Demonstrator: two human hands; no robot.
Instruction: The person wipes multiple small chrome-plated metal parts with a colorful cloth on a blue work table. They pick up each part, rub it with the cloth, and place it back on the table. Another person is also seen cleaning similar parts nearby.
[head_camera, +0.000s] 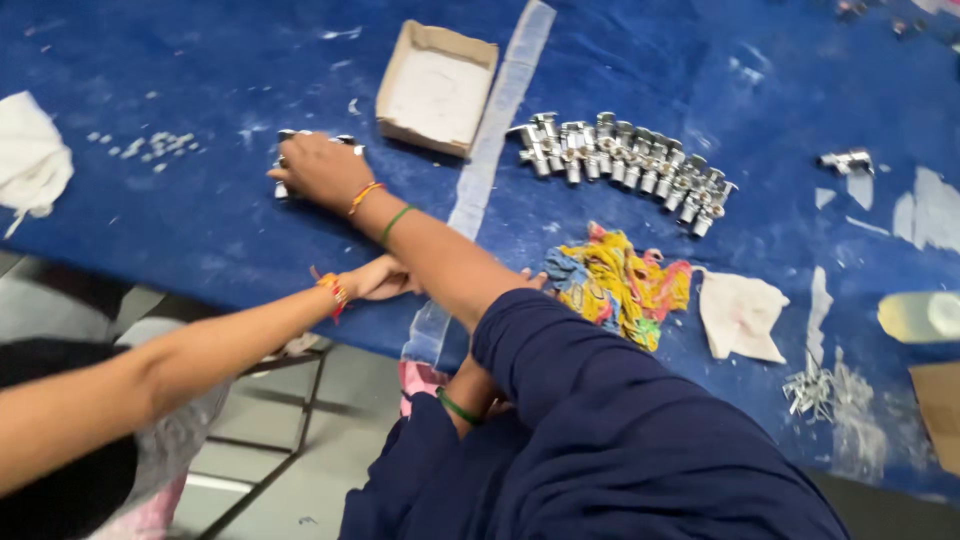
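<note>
1. Blue-covered, paint-smeared bench (200, 230): everything lies on it. My right arm, in a dark navy sleeve, reaches across it up and to the left.
2. Long row of shiny silver metal valve fittings (620, 160): the row runs from upper left down to lower right. It sits well apart from my right grip, off to that grip's right, past a pale tape strip.
3. Shallow open brown cardboard box (436, 88): near my right grip, up and to its right, not touching.
4. Right grip (320, 170): palm down, fingers bent over a small cluster of silver metal fittings (346, 141). Whether it is clamped on them I cannot tell.
5. The cluster: bright, polished bits peek out past my fingertips and knuckles. Its long axis is hidden.
6. Left grip: only the green-bangled wrist (455, 405) shows, below the bench edge and farther from the cluster. State cannot be told.
7. A co-worker's hand (385, 278) rests at the near bench edge.
</note>
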